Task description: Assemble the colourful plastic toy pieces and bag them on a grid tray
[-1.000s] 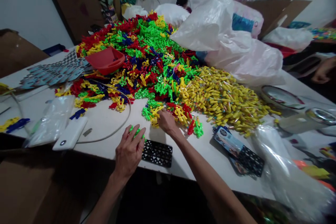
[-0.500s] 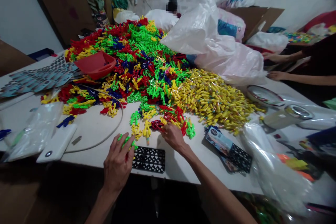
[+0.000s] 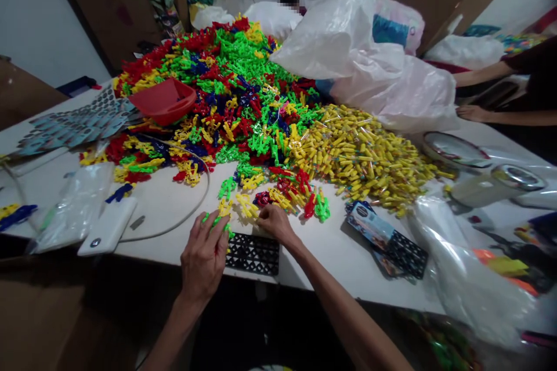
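A big heap of small red, green, yellow and blue plastic toy pieces (image 3: 226, 87) covers the white table (image 3: 165, 203). My left hand (image 3: 204, 255) rests at the table's front edge over a green piece (image 3: 216, 221), its fingers curled on it. Right beside it lies a black grid tray (image 3: 255, 254). My right hand (image 3: 273, 222) lies just beyond the tray, fingertips on a few loose yellow, red and blue pieces (image 3: 261, 200) at the heap's near edge.
A pile of yellow wrapped sticks (image 3: 369, 156) lies right of the heap, a red scoop (image 3: 163, 101) on its left. A white power bank (image 3: 107, 233) with cable, clear bags (image 3: 470, 278), a second black tray (image 3: 402, 255) and another person's arms (image 3: 491, 95) are around.
My right hand drew back from the heap towards the black tray, dragging a few pieces along. My left hand stayed on the green piece. Another person's arms came into view at the right.
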Demonstrator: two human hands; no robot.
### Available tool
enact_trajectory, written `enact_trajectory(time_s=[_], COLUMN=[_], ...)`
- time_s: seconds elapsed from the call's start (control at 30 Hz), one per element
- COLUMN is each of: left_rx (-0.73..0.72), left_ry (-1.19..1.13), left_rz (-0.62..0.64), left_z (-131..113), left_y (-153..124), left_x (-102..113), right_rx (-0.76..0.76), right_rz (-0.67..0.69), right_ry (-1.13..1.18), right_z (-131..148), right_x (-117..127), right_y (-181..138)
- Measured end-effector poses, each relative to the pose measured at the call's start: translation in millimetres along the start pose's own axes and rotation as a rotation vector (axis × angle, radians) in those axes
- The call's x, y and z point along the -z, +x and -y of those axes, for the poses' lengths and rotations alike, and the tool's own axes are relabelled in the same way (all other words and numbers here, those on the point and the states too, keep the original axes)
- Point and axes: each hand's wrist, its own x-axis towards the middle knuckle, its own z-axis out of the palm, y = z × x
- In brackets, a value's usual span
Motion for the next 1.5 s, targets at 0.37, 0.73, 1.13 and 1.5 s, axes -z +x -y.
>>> enact_trajectory(time_s=[0.37, 0.73, 1.13, 1.5], left_rx=[0.018, 0.055, 0.066, 0.04], left_ry=[0.008, -0.128, -0.07, -0.016], left_rz=[-0.032, -0.008, -0.007, 0.052], left_z=[-3, 1, -2, -3], left_y=[13, 17, 15, 15], left_x=[-7, -7, -9, -5], right_rx=[-0.006, -0.096, 0.221, 0.279], right_rz=[0.077, 0.256, 0.04, 0.047], right_ry=[-0.097, 0.805, 0.26, -0.199], right_z=[-2, 3, 26, 34], right_x=[15, -34, -53, -59], right_y=[-8, -50, -57, -72])
